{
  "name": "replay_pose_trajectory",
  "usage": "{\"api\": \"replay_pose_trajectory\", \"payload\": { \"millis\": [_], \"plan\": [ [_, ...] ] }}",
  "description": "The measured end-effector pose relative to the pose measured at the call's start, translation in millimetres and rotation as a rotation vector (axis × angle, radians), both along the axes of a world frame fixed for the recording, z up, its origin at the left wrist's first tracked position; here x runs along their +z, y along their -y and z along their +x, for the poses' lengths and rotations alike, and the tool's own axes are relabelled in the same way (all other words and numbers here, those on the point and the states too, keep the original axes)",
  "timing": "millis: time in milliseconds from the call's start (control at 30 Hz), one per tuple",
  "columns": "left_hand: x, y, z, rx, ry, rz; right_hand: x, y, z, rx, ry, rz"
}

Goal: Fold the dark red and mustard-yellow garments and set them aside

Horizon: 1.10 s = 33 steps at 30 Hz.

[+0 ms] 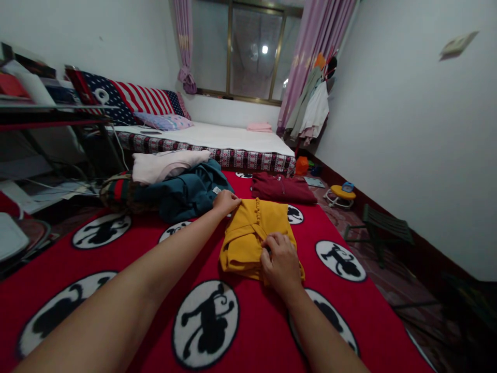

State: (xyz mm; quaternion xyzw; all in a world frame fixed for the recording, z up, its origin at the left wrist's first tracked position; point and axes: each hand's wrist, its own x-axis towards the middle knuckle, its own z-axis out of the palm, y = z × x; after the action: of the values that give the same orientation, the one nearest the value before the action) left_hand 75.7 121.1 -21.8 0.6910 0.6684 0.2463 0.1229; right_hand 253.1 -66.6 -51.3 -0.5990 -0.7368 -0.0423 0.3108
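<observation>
At frame centre, left hand (226, 201) and right hand (280, 263) both pinch the folded mustard-yellow knit garment (248, 235) on the red patterned blanket (155, 290).

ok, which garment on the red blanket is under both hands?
The yellow garment, folded, with the left hand and right hand on it; the maroon garment and teal garment lie untouched beyond.

The head camera looks forward and down along the red blanket (116, 248), close above it, toward the far window (244, 49).
</observation>
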Motion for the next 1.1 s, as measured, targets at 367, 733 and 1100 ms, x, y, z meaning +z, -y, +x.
{"api": "replay_pose_trajectory", "payload": {
  "millis": [367,733,1100],
  "plan": [
    [0.7,3.5,14.8,0.049,-0.058,-0.05,0.0,0.4,-0.5,0.007,-0.005,0.003],
    [26.8,-6.9,-11.3,0.003,-0.03,0.028,0.2,0.3,-0.1,0.013,-0.022,0.003],
    [12.4,46.0,15.4,-0.119,-0.067,0.256,0.9,0.4,0.1,0.017,-0.02,-0.008]
  ]
}}
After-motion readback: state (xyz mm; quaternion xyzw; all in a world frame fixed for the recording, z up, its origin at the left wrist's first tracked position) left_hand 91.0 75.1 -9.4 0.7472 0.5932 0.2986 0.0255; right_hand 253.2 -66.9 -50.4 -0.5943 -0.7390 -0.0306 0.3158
